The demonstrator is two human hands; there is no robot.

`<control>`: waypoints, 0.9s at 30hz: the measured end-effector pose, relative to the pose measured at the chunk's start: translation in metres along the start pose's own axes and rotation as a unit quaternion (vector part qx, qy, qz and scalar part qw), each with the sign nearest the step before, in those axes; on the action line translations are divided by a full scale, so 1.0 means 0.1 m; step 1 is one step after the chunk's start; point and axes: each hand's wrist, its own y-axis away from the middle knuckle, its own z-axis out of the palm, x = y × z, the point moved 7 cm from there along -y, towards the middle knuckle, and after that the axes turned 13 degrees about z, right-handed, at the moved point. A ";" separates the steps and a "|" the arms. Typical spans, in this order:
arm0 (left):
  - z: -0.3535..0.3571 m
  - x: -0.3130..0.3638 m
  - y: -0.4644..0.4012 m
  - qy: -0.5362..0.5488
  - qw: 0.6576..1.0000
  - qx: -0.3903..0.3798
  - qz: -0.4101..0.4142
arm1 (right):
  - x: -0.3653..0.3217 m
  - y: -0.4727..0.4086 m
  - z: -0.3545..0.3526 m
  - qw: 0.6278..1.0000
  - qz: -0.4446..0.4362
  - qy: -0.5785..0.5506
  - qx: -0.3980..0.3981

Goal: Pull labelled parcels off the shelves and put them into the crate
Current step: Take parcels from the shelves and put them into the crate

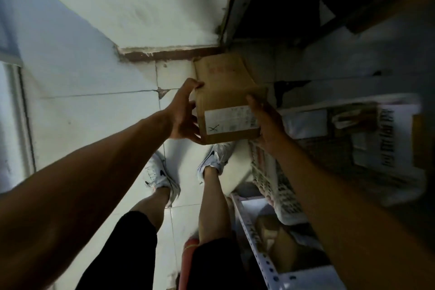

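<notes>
Left hand (182, 115) and right hand (266, 122) grip opposite sides of a cardboard parcel (226, 99), white label (229, 119) facing up, above the crate (289, 186) beside the shelves (263, 254).

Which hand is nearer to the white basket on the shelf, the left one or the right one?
Right. The right hand grips the cardboard parcel on its side toward the white basket, just above it. The left hand holds the parcel's far side, over the floor.
</notes>
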 end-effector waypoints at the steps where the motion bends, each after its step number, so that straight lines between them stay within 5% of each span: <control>1: 0.16 -0.03 -0.05 0.000 1.000 -0.013 -0.004 | 0.11 0.01 -0.16 0.999 0.001 -0.034 -0.007; 13: 2.41 -0.44 -0.68 -0.188 0.966 -0.164 -0.064 | 1.04 0.21 -2.08 0.942 -0.031 -0.323 0.083; 27: 2.74 -1.47 -1.10 -0.335 0.934 -0.072 -0.104 | 2.40 0.18 -2.67 0.908 0.140 -0.371 0.135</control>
